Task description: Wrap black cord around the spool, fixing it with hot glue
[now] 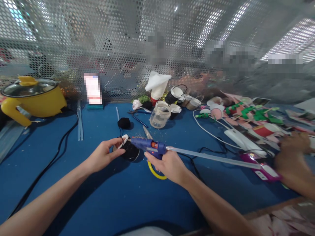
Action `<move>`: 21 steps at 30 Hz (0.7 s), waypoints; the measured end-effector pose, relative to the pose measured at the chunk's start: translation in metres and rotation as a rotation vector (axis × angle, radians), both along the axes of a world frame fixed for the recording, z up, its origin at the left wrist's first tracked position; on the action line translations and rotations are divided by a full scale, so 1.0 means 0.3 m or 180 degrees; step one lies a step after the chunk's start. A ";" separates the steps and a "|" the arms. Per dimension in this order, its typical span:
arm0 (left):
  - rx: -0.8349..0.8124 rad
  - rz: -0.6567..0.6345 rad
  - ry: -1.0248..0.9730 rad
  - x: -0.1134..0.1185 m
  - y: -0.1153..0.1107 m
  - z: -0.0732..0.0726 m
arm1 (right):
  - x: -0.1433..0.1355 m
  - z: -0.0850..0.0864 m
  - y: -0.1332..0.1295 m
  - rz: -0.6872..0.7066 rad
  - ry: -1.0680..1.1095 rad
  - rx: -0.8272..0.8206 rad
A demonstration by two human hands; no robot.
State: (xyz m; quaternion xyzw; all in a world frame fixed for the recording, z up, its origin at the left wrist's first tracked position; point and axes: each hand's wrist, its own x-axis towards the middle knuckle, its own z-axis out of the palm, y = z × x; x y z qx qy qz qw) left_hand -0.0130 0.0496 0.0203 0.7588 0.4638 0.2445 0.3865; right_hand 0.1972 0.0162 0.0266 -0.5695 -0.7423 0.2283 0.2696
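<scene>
My left hand [104, 154] pinches the rim of a small cup wrapped in black yarn [131, 151], tilted above the blue table [98, 200]. A strand runs up from the cup to a ball of black yarn [124, 123]. My right hand [170, 164] is wrapped round a blue glue gun [147, 146], whose nozzle points left at the cup's white rim. A long clear glue stick [211, 157] sticks out of the gun's back. Under my right hand shows the yellow handle of scissors [157, 174], with their blades beyond the gun.
Beyond the gun stand a clear jar [159, 114] and several small cups. A yellow pot [36, 101] and a lit phone [93, 89] are at the left. Paper flowers [248, 113], a power strip [242, 141], cables and another person's arm [294, 167] are at the right.
</scene>
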 end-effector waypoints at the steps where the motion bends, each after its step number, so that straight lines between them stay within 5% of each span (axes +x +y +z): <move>1: 0.0003 -0.0011 0.0003 0.000 0.000 0.000 | 0.000 0.000 0.000 -0.0031 -0.0014 -0.0005; 21: -0.0044 -0.0012 0.0013 -0.002 0.003 -0.004 | -0.005 -0.013 -0.013 0.0158 -0.0257 0.0307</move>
